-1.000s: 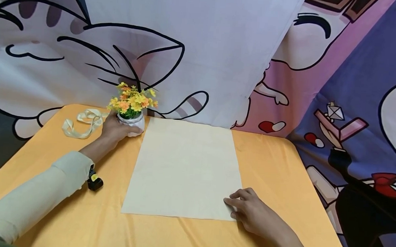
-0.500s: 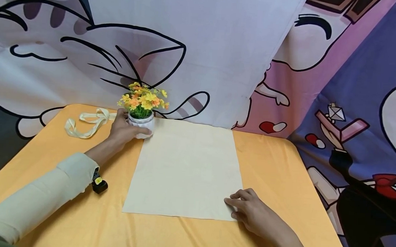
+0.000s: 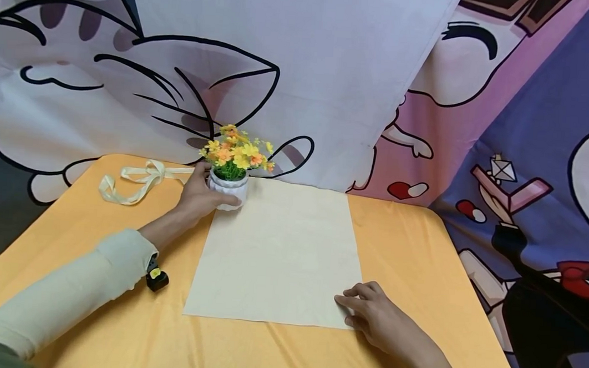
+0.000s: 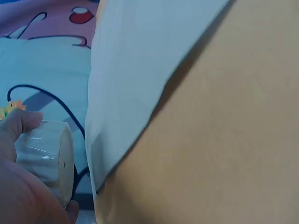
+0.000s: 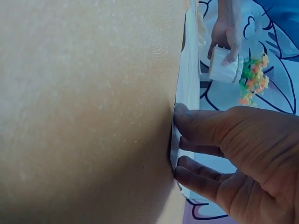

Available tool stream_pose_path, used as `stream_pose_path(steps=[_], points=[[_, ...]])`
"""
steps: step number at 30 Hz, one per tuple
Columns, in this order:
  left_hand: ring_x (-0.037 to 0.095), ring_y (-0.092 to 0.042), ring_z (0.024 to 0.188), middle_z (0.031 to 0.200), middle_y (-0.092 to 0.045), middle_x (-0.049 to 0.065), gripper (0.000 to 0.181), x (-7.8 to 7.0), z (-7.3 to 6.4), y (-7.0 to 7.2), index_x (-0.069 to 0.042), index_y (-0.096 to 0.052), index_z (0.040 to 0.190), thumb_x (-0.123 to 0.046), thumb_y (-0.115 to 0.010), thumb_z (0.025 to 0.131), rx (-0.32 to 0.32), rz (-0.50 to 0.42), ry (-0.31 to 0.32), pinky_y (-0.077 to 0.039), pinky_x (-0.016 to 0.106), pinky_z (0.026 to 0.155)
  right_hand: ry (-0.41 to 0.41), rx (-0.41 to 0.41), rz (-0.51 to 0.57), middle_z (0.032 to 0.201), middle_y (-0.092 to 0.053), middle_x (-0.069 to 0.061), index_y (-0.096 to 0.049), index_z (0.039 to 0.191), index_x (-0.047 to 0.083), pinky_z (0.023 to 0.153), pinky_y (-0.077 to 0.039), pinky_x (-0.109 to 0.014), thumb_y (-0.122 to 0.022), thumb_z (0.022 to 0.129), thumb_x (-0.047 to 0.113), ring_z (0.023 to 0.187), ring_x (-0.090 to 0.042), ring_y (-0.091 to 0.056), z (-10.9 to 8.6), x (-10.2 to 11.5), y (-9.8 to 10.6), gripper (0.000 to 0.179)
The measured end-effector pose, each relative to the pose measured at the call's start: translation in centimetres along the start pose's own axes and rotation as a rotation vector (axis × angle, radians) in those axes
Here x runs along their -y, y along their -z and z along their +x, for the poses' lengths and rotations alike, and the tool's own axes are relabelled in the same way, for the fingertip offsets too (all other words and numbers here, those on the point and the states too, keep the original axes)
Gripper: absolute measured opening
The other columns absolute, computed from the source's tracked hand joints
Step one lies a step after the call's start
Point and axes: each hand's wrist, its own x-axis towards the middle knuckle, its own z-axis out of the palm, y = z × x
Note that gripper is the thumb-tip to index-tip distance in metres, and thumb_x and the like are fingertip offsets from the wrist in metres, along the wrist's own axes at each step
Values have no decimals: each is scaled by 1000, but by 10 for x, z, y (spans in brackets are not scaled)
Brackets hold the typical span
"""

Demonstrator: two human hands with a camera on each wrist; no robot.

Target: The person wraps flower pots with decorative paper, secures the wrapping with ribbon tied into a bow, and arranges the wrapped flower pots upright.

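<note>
My left hand point(image 3: 201, 196) grips a white flowerpot point(image 3: 230, 190) with its thumb across the front. Yellow and orange flowers point(image 3: 238, 150) with green grass rise from the pot. In the left wrist view the bottom of the flowerpot point(image 4: 66, 163) shows, raised off the surface. It hangs over the far left corner of a cream square sheet point(image 3: 281, 250) spread on the table. At the sheet's near right corner rests my right hand point(image 3: 375, 316), its fingertips on the edge. The right wrist view shows its fingers point(image 5: 201, 123) touching that edge, loosely bent.
A cream ribbon point(image 3: 139, 184) lies loosely looped at the back left of the yellow-covered table point(image 3: 401, 251). Behind stands a white cloth backdrop point(image 3: 319, 85) with cartoon drawings, close to the table's far edge. A black wrist camera point(image 3: 157, 279) hangs by my left sleeve.
My left hand has carried the flowerpot to the right, from beside the sheet to over its far left corner. More of the ribbon shows now. The right hand stays in place.
</note>
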Motion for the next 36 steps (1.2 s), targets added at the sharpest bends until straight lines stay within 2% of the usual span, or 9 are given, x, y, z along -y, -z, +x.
stream_pose_path(steps=[4,9,14,20,30,36], points=[[38,-52,151,166,-49,20,112,-4,-3,-11,-8,-35,167,-5,-101,77,46,25,-14,-46,53,130,-2,5,11,125,-75,1,-82,135,17,93,-65,-37,-89,97,7,117,-27,-67,0,0,0,40],[39,-49,157,170,-47,19,116,-8,-5,-27,-8,-33,170,-4,-101,75,81,80,1,-41,54,135,1,14,29,126,-74,0,-82,136,16,93,-65,-37,-88,98,7,118,-29,-68,0,1,0,40],[39,-51,154,168,-50,19,112,-14,-5,-44,-8,-38,167,-2,-100,74,127,122,-24,-42,56,133,0,8,23,126,-75,-2,-82,137,15,93,-65,-37,-87,98,8,117,-28,-67,-1,1,-2,39],[38,-50,156,169,-50,17,115,-21,-5,-64,-9,-39,169,-1,-100,72,187,143,-45,-39,55,136,12,-11,-1,125,-75,-2,-82,134,15,92,-65,-36,-88,98,6,114,-27,-66,-1,2,-3,38],[35,-59,143,163,-59,14,110,-30,-7,-99,-9,-46,165,1,-97,69,273,208,-116,-50,52,125,8,1,-8,125,-75,-1,-82,135,16,92,-64,-38,-87,98,6,114,-26,-67,-2,2,-2,38],[33,-64,129,150,-68,14,105,-32,-11,-117,-11,-54,161,7,-95,66,315,212,-162,-55,49,114,15,7,-8,125,-75,-2,-82,135,16,92,-64,-39,-87,98,4,113,-26,-67,-1,2,-2,39]])
